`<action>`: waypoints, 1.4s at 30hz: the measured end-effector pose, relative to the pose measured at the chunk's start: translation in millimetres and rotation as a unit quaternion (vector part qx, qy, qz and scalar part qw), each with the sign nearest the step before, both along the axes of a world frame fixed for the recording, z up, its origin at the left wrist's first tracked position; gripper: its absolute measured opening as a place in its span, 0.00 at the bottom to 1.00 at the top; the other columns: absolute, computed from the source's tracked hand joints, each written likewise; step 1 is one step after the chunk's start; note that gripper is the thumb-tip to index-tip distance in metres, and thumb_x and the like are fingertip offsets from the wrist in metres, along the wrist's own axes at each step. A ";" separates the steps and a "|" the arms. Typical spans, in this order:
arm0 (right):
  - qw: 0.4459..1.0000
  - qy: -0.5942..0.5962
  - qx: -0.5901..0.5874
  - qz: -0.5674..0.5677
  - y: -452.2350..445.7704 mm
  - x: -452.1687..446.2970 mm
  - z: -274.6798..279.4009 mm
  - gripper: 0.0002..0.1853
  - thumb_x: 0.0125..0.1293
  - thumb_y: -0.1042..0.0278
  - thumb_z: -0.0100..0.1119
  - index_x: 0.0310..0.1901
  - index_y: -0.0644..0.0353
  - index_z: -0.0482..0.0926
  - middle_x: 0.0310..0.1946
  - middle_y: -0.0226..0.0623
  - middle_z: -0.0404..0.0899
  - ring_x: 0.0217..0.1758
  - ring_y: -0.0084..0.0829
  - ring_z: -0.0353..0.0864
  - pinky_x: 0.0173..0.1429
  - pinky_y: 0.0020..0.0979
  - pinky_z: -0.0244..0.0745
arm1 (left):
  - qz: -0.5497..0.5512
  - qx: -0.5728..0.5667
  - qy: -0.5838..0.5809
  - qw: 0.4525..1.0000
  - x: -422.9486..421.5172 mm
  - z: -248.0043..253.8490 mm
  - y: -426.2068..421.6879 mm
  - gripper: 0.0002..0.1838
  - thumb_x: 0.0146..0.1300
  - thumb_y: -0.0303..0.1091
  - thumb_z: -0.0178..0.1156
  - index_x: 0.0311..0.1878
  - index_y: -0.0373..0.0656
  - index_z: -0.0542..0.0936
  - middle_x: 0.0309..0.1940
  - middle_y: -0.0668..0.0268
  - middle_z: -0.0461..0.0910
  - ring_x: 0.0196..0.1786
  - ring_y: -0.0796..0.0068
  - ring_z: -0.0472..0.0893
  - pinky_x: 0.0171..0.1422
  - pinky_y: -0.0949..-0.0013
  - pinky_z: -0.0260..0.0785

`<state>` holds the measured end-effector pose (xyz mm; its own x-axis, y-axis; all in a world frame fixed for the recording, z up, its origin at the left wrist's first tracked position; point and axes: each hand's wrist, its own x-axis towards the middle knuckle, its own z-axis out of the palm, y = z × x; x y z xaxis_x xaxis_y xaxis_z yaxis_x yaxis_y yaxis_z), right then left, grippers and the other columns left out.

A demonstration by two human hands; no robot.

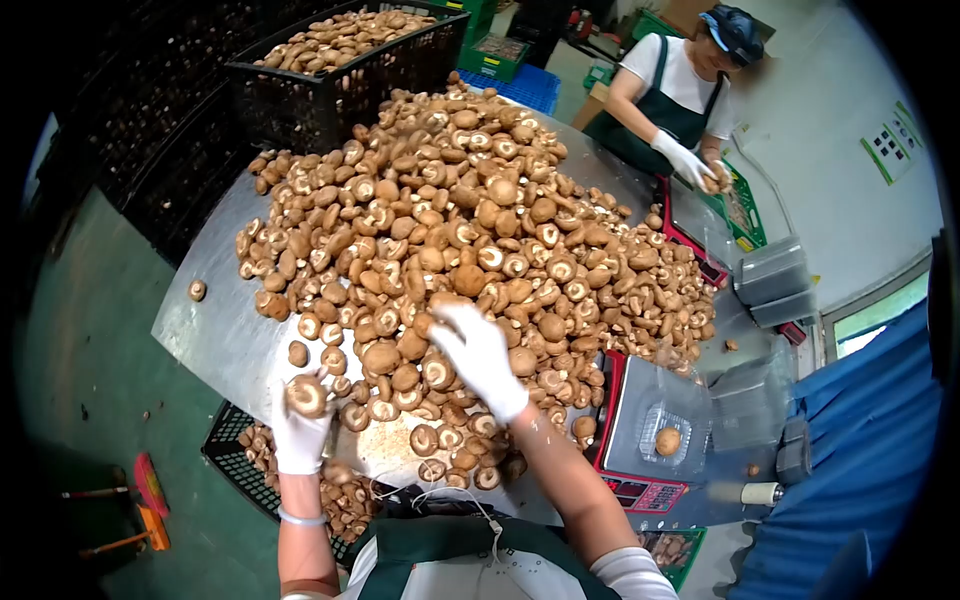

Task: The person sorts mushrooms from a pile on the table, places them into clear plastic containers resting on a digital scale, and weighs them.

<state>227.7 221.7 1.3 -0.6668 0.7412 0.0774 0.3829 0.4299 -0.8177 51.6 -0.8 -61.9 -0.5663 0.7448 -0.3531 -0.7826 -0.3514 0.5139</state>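
While the left hand (300, 437) curls its fingers around a mushroom (306, 396), underside up as if for viewing, the right hand (480, 355) reaches to the heap (450, 230), fingers bent over it, whether pinching anything I cannot tell. Beside that arm, a scale (632, 400) bearing a clear tray (686, 424) sits apparently for easy reach; beyond the heap on the metal surface (205, 310) stands a black crate (390, 95).
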 end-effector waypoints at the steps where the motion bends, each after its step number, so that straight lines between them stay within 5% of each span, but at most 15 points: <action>1: 0.981 0.013 0.191 -0.026 15.6 -10.1 -18.1 0.23 0.64 0.53 0.57 0.55 0.59 0.74 0.52 0.46 0.76 0.53 0.40 0.76 0.55 0.38 0.72 | -0.022 0.012 -0.023 0.999 3.7 11.2 7.9 0.28 0.70 0.55 0.44 0.58 0.38 0.70 0.51 0.54 0.77 0.45 0.67 0.78 0.46 0.68 0.73; 5: 0.944 -0.217 0.244 0.037 42.1 -29.7 -44.0 0.26 0.63 0.53 0.58 0.58 0.60 0.72 0.49 0.40 0.77 0.51 0.42 0.76 0.53 0.40 0.72 | -0.047 0.096 -0.095 0.990 7.5 -4.9 23.6 0.24 0.72 0.47 0.46 0.60 0.37 0.68 0.53 0.56 0.76 0.50 0.62 0.79 0.54 0.59 0.75; 9: 0.995 0.084 0.059 -0.010 55.6 -17.3 -28.8 0.20 0.65 0.57 0.57 0.54 0.59 0.76 0.41 0.35 0.80 0.46 0.35 0.79 0.50 0.35 0.73 | 0.010 0.055 -0.135 0.989 16.6 12.8 32.7 0.24 0.73 0.45 0.45 0.64 0.37 0.65 0.56 0.57 0.74 0.57 0.59 0.76 0.57 0.57 0.75; 13: 0.915 0.252 -0.314 -0.014 80.9 9.6 -7.9 0.11 0.69 0.60 0.54 0.41 0.59 0.77 0.33 0.28 0.79 0.36 0.20 0.77 0.42 0.22 0.70 | -0.022 0.083 -0.125 0.988 1.4 -16.5 15.3 0.22 0.73 0.46 0.44 0.59 0.38 0.70 0.53 0.53 0.76 0.56 0.58 0.77 0.57 0.57 0.75; 15: 0.953 0.156 -0.258 -0.024 69.1 -6.1 14.7 0.12 0.69 0.59 0.54 0.39 0.60 0.78 0.30 0.29 0.79 0.34 0.19 0.76 0.39 0.22 0.70 | -0.017 0.053 -0.066 0.996 -3.1 -29.4 15.4 0.20 0.73 0.46 0.45 0.49 0.38 0.75 0.47 0.51 0.78 0.52 0.58 0.79 0.54 0.58 0.76; 18: 0.983 -0.002 0.172 0.062 53.5 -39.4 13.2 0.15 0.59 0.64 0.62 0.47 0.57 0.78 0.39 0.35 0.79 0.38 0.33 0.80 0.44 0.34 0.75 | -0.087 -0.115 0.064 0.987 -4.2 -13.8 24.8 0.17 0.70 0.43 0.52 0.36 0.37 0.78 0.36 0.58 0.80 0.39 0.66 0.80 0.42 0.68 0.75; 20: 0.915 -0.172 0.344 0.122 49.4 -49.3 -2.5 0.19 0.55 0.66 0.64 0.50 0.53 0.77 0.47 0.38 0.76 0.41 0.37 0.80 0.44 0.35 0.76 | -0.100 -0.268 0.327 0.901 6.7 -15.8 37.9 0.12 0.64 0.38 0.60 0.34 0.37 0.81 0.26 0.66 0.79 0.30 0.73 0.77 0.36 0.71 0.71; 21: 0.888 -0.230 0.368 0.152 47.6 -50.5 -8.3 0.20 0.54 0.66 0.64 0.50 0.52 0.77 0.48 0.38 0.75 0.42 0.37 0.80 0.44 0.35 0.76 | -0.047 -0.280 0.587 0.758 8.7 -8.9 45.0 0.09 0.60 0.35 0.63 0.40 0.41 0.81 0.28 0.64 0.78 0.30 0.69 0.78 0.38 0.68 0.72; 26: 0.972 -0.150 0.162 0.077 63.2 -45.0 -10.4 0.25 0.55 0.60 0.65 0.56 0.55 0.74 0.49 0.43 0.76 0.48 0.41 0.79 0.52 0.36 0.75 | -0.122 -0.320 0.771 0.536 12.9 -6.1 71.4 0.26 0.55 0.39 0.65 0.58 0.51 0.74 0.44 0.63 0.75 0.42 0.60 0.79 0.45 0.62 0.73; 28: 0.993 -0.036 -0.099 0.048 68.9 -33.8 -14.6 0.23 0.63 0.58 0.60 0.56 0.59 0.74 0.54 0.38 0.76 0.53 0.35 0.78 0.58 0.32 0.71 | -0.169 -0.325 0.783 0.503 16.4 -17.0 78.4 0.30 0.53 0.42 0.66 0.62 0.54 0.71 0.49 0.64 0.74 0.43 0.61 0.79 0.46 0.61 0.74; 30: 0.947 0.139 -0.286 0.037 66.2 -23.7 -19.4 0.22 0.71 0.56 0.50 0.58 0.65 0.72 0.52 0.32 0.77 0.55 0.29 0.75 0.63 0.32 0.66 | -0.173 -0.332 0.760 0.532 16.2 -15.2 80.7 0.28 0.54 0.42 0.65 0.60 0.53 0.73 0.48 0.63 0.75 0.44 0.61 0.79 0.46 0.61 0.74; 34: 0.792 0.236 -0.551 -0.117 52.8 -3.1 -25.0 0.22 0.73 0.48 0.45 0.55 0.56 0.73 0.34 0.23 0.76 0.25 0.12 0.68 0.23 0.14 0.59 | -0.132 -0.268 0.606 0.737 15.8 -14.1 73.4 0.24 0.61 0.40 0.61 0.60 0.46 0.74 0.50 0.60 0.78 0.47 0.64 0.80 0.50 0.64 0.73; 37: 0.879 0.231 -0.408 -0.081 29.0 -4.3 -20.4 0.24 0.74 0.46 0.40 0.55 0.59 0.73 0.32 0.23 0.75 0.25 0.11 0.66 0.23 0.14 0.55 | -0.122 -0.110 0.188 0.968 14.5 -11.7 68.7 0.21 0.69 0.41 0.53 0.60 0.39 0.72 0.49 0.58 0.80 0.43 0.73 0.81 0.46 0.71 0.74; 39: 0.837 0.251 -0.487 -0.010 25.1 -0.8 -17.1 0.27 0.75 0.45 0.35 0.53 0.62 0.74 0.29 0.25 0.75 0.24 0.12 0.65 0.24 0.14 0.55 | -0.180 0.056 -0.044 0.981 11.8 -3.6 58.4 0.23 0.70 0.44 0.52 0.59 0.38 0.71 0.46 0.57 0.81 0.39 0.70 0.81 0.42 0.69 0.76; 42: 0.857 0.183 -0.481 -0.008 5.4 -1.3 -3.4 0.29 0.76 0.45 0.31 0.49 0.65 0.74 0.21 0.24 0.73 0.18 0.11 0.60 0.21 0.15 0.51 | -0.135 0.012 -0.118 0.984 15.0 -11.0 52.8 0.22 0.68 0.46 0.53 0.56 0.38 0.72 0.44 0.57 0.81 0.38 0.67 0.81 0.37 0.70 0.78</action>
<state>226.4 227.2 -2.0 -0.7181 0.5873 -0.3733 0.0250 -0.5143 -0.8573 66.6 52.0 -73.0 -0.2513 0.8669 -0.4305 -0.9454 -0.1245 0.3012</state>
